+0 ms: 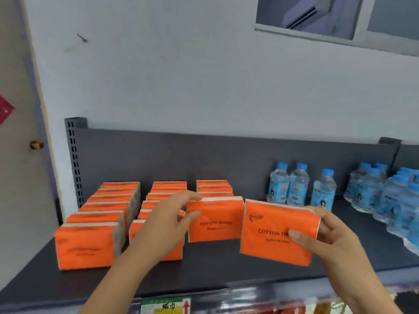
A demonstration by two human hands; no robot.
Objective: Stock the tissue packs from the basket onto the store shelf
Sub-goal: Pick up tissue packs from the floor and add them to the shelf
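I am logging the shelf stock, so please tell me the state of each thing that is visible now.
left hand: pinches the front pack's left edge.
front pack: upright, leading the third row.
right hand: grips the held pack.
held pack: tilted, not yet in a row.
shelved packs: upright, in rows.
water bottles: upright, capped.

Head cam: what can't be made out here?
Head view:
- Basket: out of frame.
- Small print on the held pack in the right hand: blurred.
- Middle row of packs: partly behind the left hand, which grips the front pack.
- Shelf label: cut by bottom edge, blurred.
- Rightmost water bottles: cut by right edge.
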